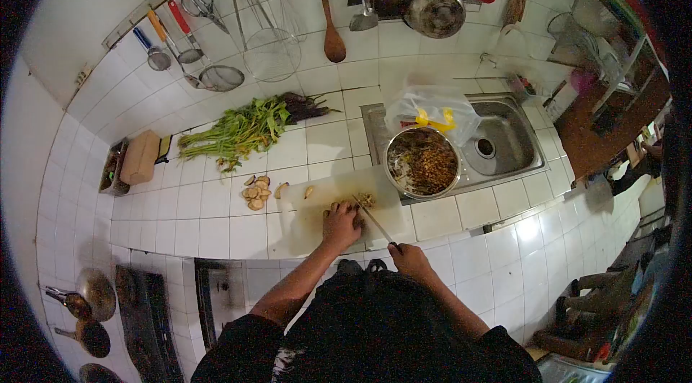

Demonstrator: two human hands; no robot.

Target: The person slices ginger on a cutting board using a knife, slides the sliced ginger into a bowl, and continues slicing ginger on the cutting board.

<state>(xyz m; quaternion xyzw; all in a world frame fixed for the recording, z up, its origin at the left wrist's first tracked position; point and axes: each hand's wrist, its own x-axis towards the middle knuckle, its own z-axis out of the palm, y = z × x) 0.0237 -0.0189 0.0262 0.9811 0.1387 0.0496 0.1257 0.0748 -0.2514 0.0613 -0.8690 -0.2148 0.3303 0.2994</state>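
Observation:
My right hand (412, 260) grips the handle of a knife (373, 218), whose blade slants up and left across a pale cutting board (295, 223). Beside the blade, my left hand (342, 225) presses down on the board with curled fingers; what lies under them is hidden. Small chopped bits (366, 199) are at the knife's tip. Farther left on the board lie a pale wedge (309, 192) and another piece (281, 190). A pile of brown-edged slices (256, 193) rests on the tiles left of the board.
A metal bowl (388, 161) of brown, chopped food stands at the sink's (530, 130) left side, with a plastic bag (432, 110) behind it. Leafy greens (245, 130) lie at the back. A wooden block (140, 157) is far left. Utensils, including a wooden spoon (334, 44), hang above.

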